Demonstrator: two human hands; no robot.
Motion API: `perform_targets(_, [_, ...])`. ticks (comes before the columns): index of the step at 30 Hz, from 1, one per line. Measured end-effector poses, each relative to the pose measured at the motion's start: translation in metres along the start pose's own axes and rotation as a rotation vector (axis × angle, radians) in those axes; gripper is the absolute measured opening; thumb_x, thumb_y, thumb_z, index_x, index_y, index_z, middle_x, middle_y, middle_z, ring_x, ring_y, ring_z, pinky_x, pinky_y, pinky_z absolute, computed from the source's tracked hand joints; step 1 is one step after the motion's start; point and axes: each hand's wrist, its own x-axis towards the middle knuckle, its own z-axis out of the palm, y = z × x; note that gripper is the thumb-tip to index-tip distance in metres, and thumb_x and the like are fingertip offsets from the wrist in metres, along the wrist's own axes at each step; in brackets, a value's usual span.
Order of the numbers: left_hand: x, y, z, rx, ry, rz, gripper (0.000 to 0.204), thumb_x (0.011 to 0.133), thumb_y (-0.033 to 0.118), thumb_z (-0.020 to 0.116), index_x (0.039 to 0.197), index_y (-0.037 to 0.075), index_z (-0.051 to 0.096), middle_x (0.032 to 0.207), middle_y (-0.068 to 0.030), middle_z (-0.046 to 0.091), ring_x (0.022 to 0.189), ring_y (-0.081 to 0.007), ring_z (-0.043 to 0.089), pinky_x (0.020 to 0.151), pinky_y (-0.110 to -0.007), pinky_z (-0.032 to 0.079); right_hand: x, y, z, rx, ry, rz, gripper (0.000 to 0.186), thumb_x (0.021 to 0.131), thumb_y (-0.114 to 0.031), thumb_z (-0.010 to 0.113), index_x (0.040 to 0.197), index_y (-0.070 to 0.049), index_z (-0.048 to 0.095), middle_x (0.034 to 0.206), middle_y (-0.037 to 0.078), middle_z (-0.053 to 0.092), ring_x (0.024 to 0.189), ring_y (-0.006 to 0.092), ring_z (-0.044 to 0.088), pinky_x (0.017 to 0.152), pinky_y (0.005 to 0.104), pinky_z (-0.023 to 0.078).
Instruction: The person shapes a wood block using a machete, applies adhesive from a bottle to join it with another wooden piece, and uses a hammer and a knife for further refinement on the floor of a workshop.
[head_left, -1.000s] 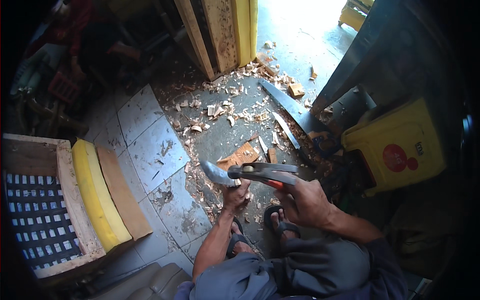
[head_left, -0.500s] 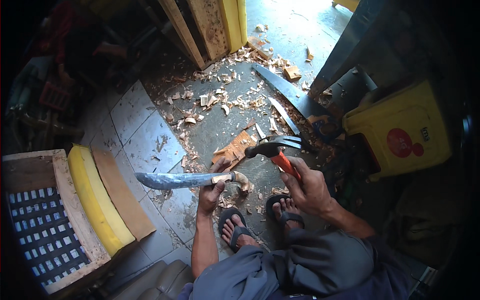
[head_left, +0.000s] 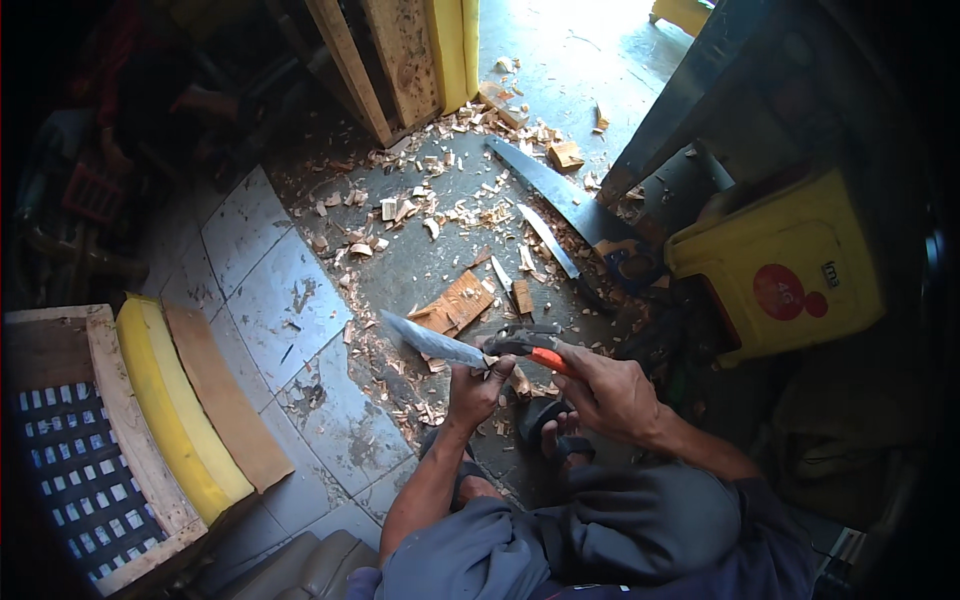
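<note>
My left hand [head_left: 474,396] is closed around a machete near the base of its blade [head_left: 432,341]; the blade points up and to the left. A pale curved handle shows partly below the hands. My right hand [head_left: 612,392] grips the orange handle of a claw hammer [head_left: 550,358]. The dark hammer head [head_left: 512,338] is at the base of the machete blade, just beside my left fingers; whether it touches cannot be made out. Beyond the blade, a rough piece of wood [head_left: 462,303] lies on the floor.
A handsaw [head_left: 560,190] and a knife [head_left: 548,238] lie among wood shavings [head_left: 390,210]. To the right stands a yellow plastic container [head_left: 800,240]. At left are a wooden frame with dark webbing [head_left: 135,440] and yellow foam [head_left: 180,400]. A wood block [head_left: 565,156] lies farther off.
The machete has swung from level to slanting, its tip now farther away, and moved right with my left hand. The hammer head has come down to meet the blade's base.
</note>
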Motion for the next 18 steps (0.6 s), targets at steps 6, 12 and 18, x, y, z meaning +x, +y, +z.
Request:
perform_targets(6, [0.005, -0.013, 0.016, -0.044, 0.073, 0.088, 0.026, 0.098, 0.025, 0.070, 0.105, 0.000, 0.068, 0.080, -0.0071, 0.066, 0.073, -0.0133, 0.063, 0.064, -0.032, 0.048, 0.003, -0.009, -0.017, -0.028, -0.018, 0.048, 0.045, 0.092, -0.015, 0.068, 0.133, -0.004, 0.053, 0.094, 0.018, 0.068, 0.078, 0.0386, 0.070, 0.065, 0.0482, 0.057])
perform_targets(12, [0.008, -0.008, 0.010, 0.160, 0.093, 0.136, 0.025, 0.098, 0.025, 0.069, 0.102, 0.000, 0.068, 0.075, -0.0069, 0.066, 0.068, -0.0155, 0.064, 0.060, -0.035, 0.048, 0.017, -0.024, -0.033, -0.198, -0.189, 0.075, 0.045, 0.091, -0.014, 0.069, 0.132, -0.004, 0.053, 0.092, 0.017, 0.068, 0.073, 0.0362, 0.070, 0.059, 0.0459, 0.056])
perform_targets(18, [0.016, -0.012, 0.018, 0.184, 0.062, 0.213, 0.019, 0.097, 0.019, 0.071, 0.094, 0.000, 0.067, 0.063, -0.0033, 0.062, 0.056, -0.0113, 0.059, 0.051, -0.034, 0.046, 0.021, -0.027, -0.037, -0.304, -0.336, 0.121, 0.053, 0.090, -0.021, 0.068, 0.135, -0.009, 0.044, 0.091, 0.019, 0.068, 0.071, 0.0408, 0.070, 0.055, 0.0519, 0.055])
